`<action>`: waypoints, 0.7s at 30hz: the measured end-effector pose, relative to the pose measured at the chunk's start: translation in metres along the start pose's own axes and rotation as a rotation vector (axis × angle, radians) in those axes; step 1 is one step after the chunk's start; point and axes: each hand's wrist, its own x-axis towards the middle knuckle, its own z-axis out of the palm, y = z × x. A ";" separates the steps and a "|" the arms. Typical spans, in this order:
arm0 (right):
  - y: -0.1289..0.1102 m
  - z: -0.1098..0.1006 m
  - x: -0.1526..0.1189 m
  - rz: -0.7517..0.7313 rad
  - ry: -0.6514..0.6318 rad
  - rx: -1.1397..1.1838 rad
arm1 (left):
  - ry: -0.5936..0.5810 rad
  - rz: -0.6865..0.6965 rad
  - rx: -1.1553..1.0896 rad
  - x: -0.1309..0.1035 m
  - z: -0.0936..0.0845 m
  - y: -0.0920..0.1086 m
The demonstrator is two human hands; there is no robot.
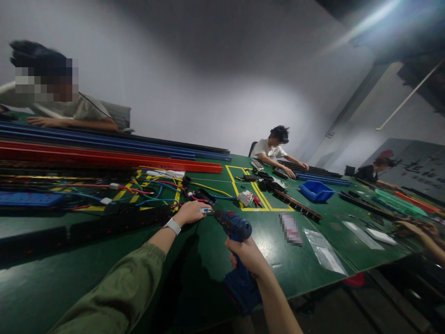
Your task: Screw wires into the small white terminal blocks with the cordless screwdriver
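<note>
My right hand (pixel 247 254) is wrapped round the grip of a blue cordless drill (pixel 238 226), whose nose points left. Between the fingers of my left hand (pixel 190 212) is a small white connector (pixel 205 210), just in front of the drill's tip. Whether the bit touches the connector is too small to tell. Coloured wires (pixel 163 183) and a black part (pixel 204 196) lie just beyond my left hand. A white block with red pieces (pixel 245 198) rests on the green table behind the drill.
Long orange channels (pixel 111 160) and blue channels (pixel 104 141) lie at the back left. A long black strip (pixel 86 232) runs along the left. A blue bin (pixel 316 191) and plastic bags (pixel 325 253) are on the right. Several people sit around the table (pixel 208 283).
</note>
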 end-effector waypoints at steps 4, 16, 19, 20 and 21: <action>0.001 0.000 0.001 -0.010 -0.009 -0.001 | 0.008 0.008 0.011 0.000 0.000 -0.001; 0.005 -0.003 0.004 -0.018 -0.037 0.005 | 0.015 -0.011 0.018 -0.001 -0.001 0.002; 0.005 -0.003 0.005 -0.016 -0.038 0.002 | 0.011 0.008 0.024 -0.001 -0.002 0.002; 0.006 -0.003 0.005 -0.018 -0.039 0.003 | 0.009 0.008 0.027 -0.001 -0.002 0.002; 0.006 -0.003 0.005 -0.021 -0.040 0.002 | 0.007 0.007 0.030 -0.001 -0.002 0.003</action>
